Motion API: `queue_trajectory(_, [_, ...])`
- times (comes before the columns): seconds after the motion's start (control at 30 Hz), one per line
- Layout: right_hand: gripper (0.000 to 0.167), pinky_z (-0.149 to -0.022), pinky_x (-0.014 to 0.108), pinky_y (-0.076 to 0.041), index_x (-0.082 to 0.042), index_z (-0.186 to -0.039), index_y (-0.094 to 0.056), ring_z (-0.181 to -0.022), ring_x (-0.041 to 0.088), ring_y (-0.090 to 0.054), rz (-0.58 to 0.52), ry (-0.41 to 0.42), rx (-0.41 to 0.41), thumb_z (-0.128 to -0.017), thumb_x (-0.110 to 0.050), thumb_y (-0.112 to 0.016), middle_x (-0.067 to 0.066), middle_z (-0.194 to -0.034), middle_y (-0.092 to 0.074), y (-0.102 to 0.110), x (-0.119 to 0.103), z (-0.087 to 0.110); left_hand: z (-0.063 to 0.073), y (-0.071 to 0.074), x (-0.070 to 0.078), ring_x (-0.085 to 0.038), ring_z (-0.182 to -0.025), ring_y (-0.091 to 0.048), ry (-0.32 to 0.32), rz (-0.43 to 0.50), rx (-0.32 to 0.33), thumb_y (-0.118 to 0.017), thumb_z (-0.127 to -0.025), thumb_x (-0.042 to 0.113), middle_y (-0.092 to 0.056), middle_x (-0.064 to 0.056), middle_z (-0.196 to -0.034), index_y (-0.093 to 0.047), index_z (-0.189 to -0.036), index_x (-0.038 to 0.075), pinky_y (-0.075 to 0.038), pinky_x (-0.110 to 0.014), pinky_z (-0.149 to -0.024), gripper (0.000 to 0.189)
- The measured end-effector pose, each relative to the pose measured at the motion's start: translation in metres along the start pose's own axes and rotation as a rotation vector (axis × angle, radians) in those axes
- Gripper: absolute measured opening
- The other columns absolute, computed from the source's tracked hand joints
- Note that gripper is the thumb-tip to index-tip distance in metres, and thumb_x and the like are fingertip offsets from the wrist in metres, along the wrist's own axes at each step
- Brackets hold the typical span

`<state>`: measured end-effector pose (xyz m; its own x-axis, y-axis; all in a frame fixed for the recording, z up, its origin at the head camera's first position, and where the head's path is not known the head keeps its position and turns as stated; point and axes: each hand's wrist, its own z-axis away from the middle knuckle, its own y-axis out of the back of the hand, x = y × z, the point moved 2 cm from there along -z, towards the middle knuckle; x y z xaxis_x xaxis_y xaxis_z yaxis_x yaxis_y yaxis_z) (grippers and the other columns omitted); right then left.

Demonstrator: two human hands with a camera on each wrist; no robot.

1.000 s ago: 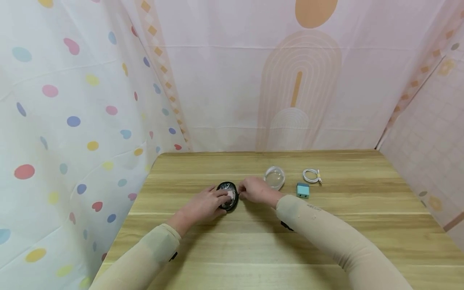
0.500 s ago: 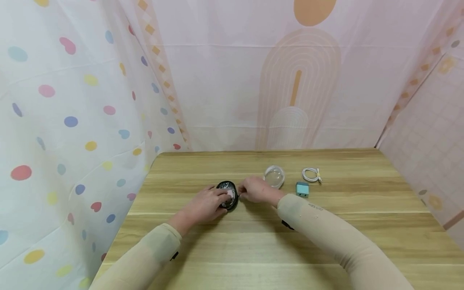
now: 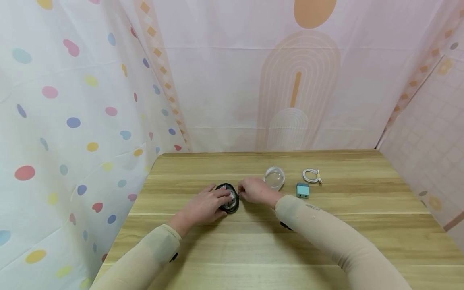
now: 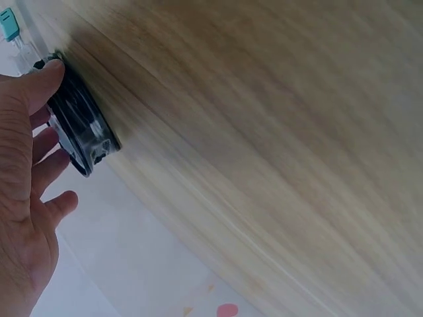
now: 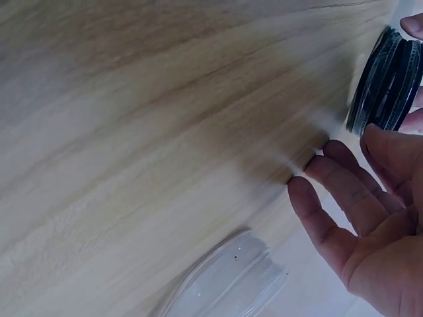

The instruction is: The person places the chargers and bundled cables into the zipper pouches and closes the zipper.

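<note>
A small round black zip case (image 3: 235,206) with a clear top lies on the wooden table, and white contents show through it. My left hand (image 3: 206,205) holds it, fingers spread over the top and thumb at the near edge. In the left wrist view, that thumb presses the dark side of the case (image 4: 82,119). At the right edge of the case, the thumb and forefinger of my right hand (image 3: 255,190) pinch at the zip; the pull itself is hidden. The right wrist view shows zip teeth along the case's side (image 5: 383,86), with the other right fingertips down at the table.
Just behind my right hand sits a clear round case (image 3: 274,178). Farther right are a turquoise charger block (image 3: 302,190) with two ports and a coiled white cable (image 3: 318,175) with a yellow tie. Patterned curtains hang behind the table (image 3: 246,257) and along both sides.
The black case has shifted very slightly toward me, and its clear top catches the light differently. Both hands stay at nearly the same spots.
</note>
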<state>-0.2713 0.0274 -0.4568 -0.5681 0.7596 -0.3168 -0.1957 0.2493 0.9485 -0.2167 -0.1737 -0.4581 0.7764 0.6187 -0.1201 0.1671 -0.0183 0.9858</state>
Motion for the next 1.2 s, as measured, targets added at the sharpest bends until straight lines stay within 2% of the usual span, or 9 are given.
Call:
queue_trajectory(0.3, [0.005, -0.083, 0.039, -0.063, -0.014, -0.098, -0.080, -0.092, 0.020, -0.075, 0.059, -0.025, 0.036, -0.098, -0.013, -0.074, 0.001, -0.097, -0.080, -0.0014, -0.0039, -0.0013, 0.0003, -0.0011, 0.0023, -0.026, -0.134, -0.065, -0.027, -0.019, -0.017, -0.081, -0.096, 0.036, -0.071, -0.010, -0.140, -0.070, -0.140, 0.010, -0.047, -0.065, -0.117, 0.053])
queue_trajectory(0.6, [0.006, -0.086, 0.040, -0.062, -0.013, -0.095, -0.080, -0.090, 0.020, -0.073, -0.019, 0.004, 0.007, -0.098, -0.011, -0.075, 0.002, -0.095, -0.080, 0.0006, -0.0011, 0.0009, 0.0003, -0.0001, 0.0040, -0.028, -0.134, -0.067, 0.067, 0.053, -0.055, -0.080, -0.097, 0.037, -0.070, -0.011, -0.143, -0.070, -0.139, 0.010, -0.047, -0.065, -0.117, 0.050])
queue_trajectory(0.73, [0.008, -0.081, 0.036, -0.061, -0.014, -0.089, -0.079, -0.081, 0.013, -0.069, -0.039, 0.041, -0.033, -0.096, -0.013, -0.078, -0.001, -0.088, -0.079, 0.0021, 0.0004, 0.0037, -0.0004, 0.0002, 0.0039, -0.028, -0.133, -0.067, 0.093, 0.087, -0.062, -0.079, -0.098, 0.036, -0.070, -0.011, -0.143, -0.071, -0.138, 0.011, -0.047, -0.067, -0.116, 0.049])
queue_trajectory(0.87, [0.008, -0.075, 0.031, -0.059, -0.014, -0.089, -0.079, -0.075, 0.008, -0.064, -0.037, 0.078, -0.064, -0.096, -0.014, -0.080, -0.003, -0.085, -0.078, 0.0034, 0.0014, 0.0061, -0.0005, -0.0004, 0.0037, -0.028, -0.134, -0.067, 0.108, 0.082, -0.074, -0.078, -0.099, 0.038, -0.070, -0.011, -0.143, -0.070, -0.140, 0.012, -0.047, -0.066, -0.116, 0.049])
queue_trajectory(1.2, [0.011, -0.075, 0.032, -0.059, -0.013, -0.088, -0.079, -0.076, 0.011, -0.065, 0.014, 0.101, -0.023, -0.098, -0.014, -0.076, -0.003, -0.083, -0.076, 0.0033, 0.0022, 0.0068, 0.0005, -0.0022, 0.0038, -0.027, -0.135, -0.066, 0.048, -0.020, -0.043, -0.081, -0.095, 0.039, -0.071, -0.010, -0.141, -0.068, -0.141, 0.012, -0.048, -0.061, -0.117, 0.054])
